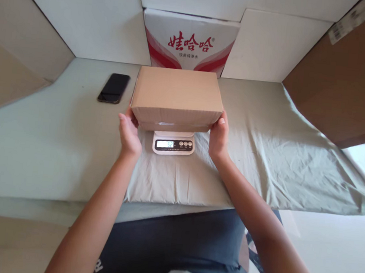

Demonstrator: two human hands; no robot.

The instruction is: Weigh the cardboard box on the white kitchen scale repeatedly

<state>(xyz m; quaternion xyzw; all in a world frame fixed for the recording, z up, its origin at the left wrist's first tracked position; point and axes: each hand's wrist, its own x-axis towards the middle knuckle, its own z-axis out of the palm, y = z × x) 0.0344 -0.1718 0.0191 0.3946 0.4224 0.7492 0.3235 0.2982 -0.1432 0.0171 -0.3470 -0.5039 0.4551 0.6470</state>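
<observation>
A closed brown cardboard box [177, 96] rests on a small white digital scale [173, 144] whose lit display shows digits. My left hand [128, 134] is at the box's near left corner, fingers against its side. My right hand [219, 137] touches the near right corner in the same way. Both hands flank the box, gripping its lower edges. The scale's platform is hidden under the box.
The scale stands on a pale green cloth [264, 162] spread over the surface. A black phone [113, 88] lies to the left. A white carton with red print [189, 41] stands behind the box. Brown cardboard [347, 84] leans at the right.
</observation>
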